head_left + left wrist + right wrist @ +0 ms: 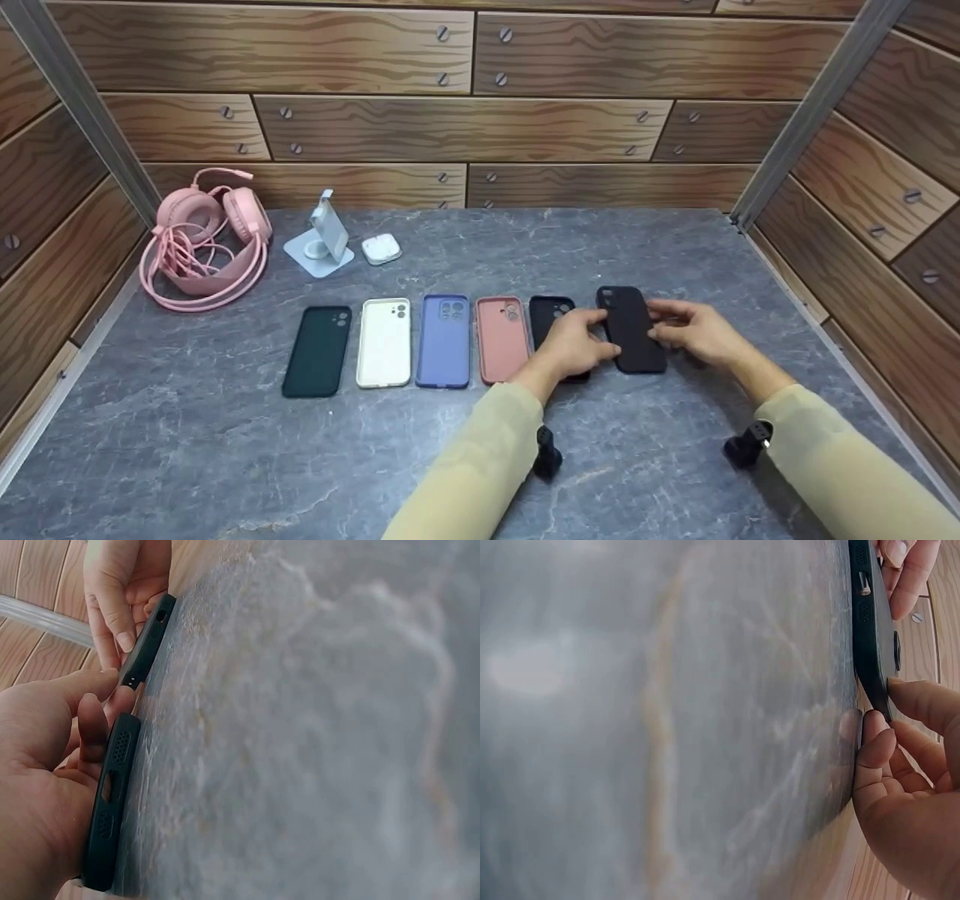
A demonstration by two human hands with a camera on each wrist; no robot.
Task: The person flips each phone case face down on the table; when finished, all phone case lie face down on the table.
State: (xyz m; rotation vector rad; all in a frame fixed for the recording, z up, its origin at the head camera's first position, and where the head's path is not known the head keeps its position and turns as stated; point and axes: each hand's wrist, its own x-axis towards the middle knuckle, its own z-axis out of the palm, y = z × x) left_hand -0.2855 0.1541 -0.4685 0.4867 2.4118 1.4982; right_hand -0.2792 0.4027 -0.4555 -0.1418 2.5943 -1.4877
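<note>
A black phone case (634,334) lies back side up at the right end of a row of cases. On its left edge, my left hand (566,346) pinches it between thumb and fingers. My right hand (697,331) grips the opposite edge, thumb on top. In the right wrist view the case's side (866,645) slants, with right fingertips under its raised edge. Beneath my left hand is another black phone case (544,319), partly hidden; its bottom edge with a port cutout (112,802) shows in the left wrist view.
Left along the row lie pink (501,345), blue (442,349), white (384,349) and dark green (318,352) phone cases. Behind them are a white earphone case (382,248), a folding stand (326,236) and pink headphones (202,247). Wood-patterned walls (360,127) enclose the table.
</note>
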